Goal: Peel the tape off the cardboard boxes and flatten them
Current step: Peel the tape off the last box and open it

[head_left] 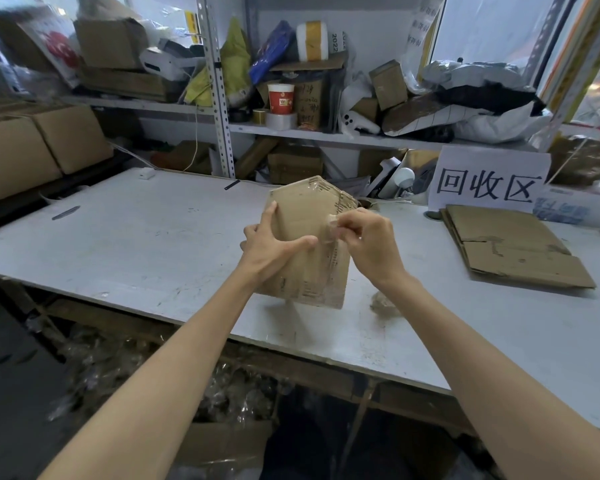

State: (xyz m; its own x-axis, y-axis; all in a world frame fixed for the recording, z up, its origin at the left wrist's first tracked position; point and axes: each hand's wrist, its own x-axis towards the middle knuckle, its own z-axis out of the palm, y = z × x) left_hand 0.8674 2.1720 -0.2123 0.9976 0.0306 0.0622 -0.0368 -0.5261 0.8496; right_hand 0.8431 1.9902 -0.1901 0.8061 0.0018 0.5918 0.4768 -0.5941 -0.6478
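A small brown cardboard box (309, 216), tilted on one corner, is held above the white table (136, 244) at the centre. My left hand (269, 244) grips its left side, thumb across the front face and fingers spread along the edge. My right hand (368, 240) pinches a crumpled strip of clear tape (331, 228) at the box's right edge. More clear tape with printed marks runs down the box's right side and along its top. A wad of peeled tape (383, 303) lies on the table just right of the box.
Flattened cardboard boxes (510, 247) lie stacked at the right under a white sign (487, 181). Closed boxes (32, 147) stand at the left. A cluttered metal shelf (326, 133) runs behind the table. Tape scraps fill a box on the floor (222, 393).
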